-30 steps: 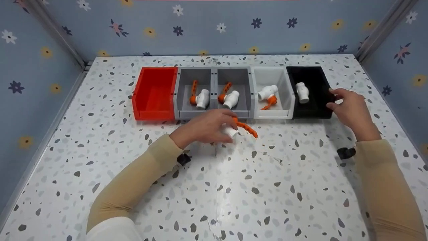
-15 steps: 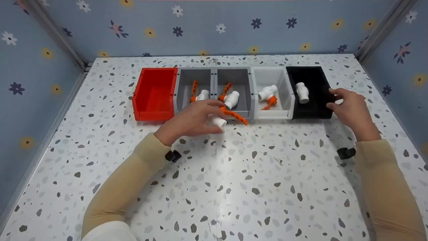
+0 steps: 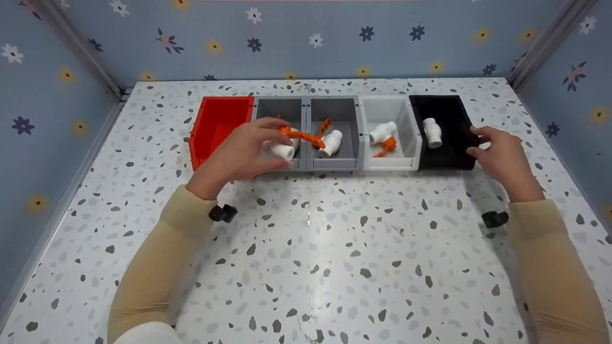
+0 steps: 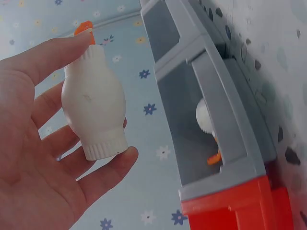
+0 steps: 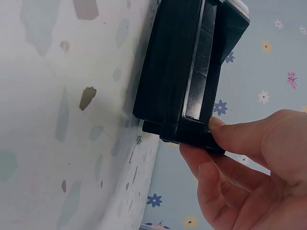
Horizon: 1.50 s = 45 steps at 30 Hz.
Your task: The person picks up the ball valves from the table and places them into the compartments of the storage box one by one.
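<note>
My left hand (image 3: 244, 152) grips a white ball valve (image 4: 93, 103) with an orange handle (image 3: 306, 137), above the left grey bin (image 3: 279, 104). In the left wrist view, thumb and fingertips hold its two ends. Another valve lies in that bin, mostly hidden behind the hand. The right grey bin (image 3: 333, 163) holds a valve (image 3: 331, 143), and the white bin (image 3: 389, 162) holds one too (image 3: 383, 134). My right hand (image 3: 502, 160) pinches the right wall of the black bin (image 5: 177, 72) between thumb and fingers. A white valve body (image 3: 432, 133) lies inside the black bin.
A red bin (image 3: 224, 114) stands at the left end of the joined row. The bins sit near the back of a speckled table (image 3: 363, 267). Flower-patterned walls (image 3: 306, 43) enclose the back and both sides.
My left hand has carried the valve left and up, from in front of the right grey bin to over the left grey bin. The right hand has stayed on the black bin.
</note>
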### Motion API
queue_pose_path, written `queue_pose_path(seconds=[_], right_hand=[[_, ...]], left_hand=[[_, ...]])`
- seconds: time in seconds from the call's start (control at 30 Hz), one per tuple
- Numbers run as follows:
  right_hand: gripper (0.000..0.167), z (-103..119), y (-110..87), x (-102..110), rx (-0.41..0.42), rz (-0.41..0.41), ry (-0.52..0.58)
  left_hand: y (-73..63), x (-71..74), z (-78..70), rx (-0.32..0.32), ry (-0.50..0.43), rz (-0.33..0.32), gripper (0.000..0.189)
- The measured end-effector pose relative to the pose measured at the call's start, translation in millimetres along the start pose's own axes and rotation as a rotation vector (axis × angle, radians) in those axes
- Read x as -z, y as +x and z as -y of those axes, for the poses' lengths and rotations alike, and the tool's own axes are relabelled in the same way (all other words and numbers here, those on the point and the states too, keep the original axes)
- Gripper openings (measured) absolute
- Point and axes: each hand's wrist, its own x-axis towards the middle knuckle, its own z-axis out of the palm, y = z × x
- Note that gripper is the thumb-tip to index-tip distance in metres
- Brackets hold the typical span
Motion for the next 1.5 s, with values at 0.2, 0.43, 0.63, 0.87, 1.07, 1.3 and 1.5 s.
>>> queue_pose_path(seconds=[0.2, 0.43, 0.63, 0.87, 1.07, 1.3, 1.5], right_hand=[[0.053, -1.3, -1.5, -0.2, 0.014, -0.002, 0.001], [0.053, -0.6, -1.3, 0.4, 0.008, 0.003, 0.010], [0.053, -1.1, -1.3, 0.8, 0.012, -0.003, 0.015], [0.053, -0.6, -0.3, 0.7, 0.002, 0.000, 0.020], [0.053, -0.8, -0.8, 0.3, 0.002, -0.004, 0.009], [0.053, -0.5, 0.2, -0.9, -0.001, -0.008, 0.011], [0.052, -0.3, 0.3, -1.6, 0.005, -0.012, 0.013]], left_hand=[[-5.8, 8.5, 13.6, 0.036, 0.012, -0.036, 0.030], [-9.2, 14.7, 30.0, 0.086, 0.007, -0.099, 0.028], [-8.8, 20.3, 40.8, 0.136, -0.005, -0.170, 0.028], [-9.9, 25.2, 55.0, 0.184, -0.054, -0.274, 0.031], [-10.3, 26.8, 65.9, 0.260, -0.088, -0.343, 0.034], [-10.8, 27.1, 75.9, 0.380, -0.093, -0.363, 0.040], [-11.7, 24.5, 79.8, 0.463, -0.099, -0.380, 0.047]])
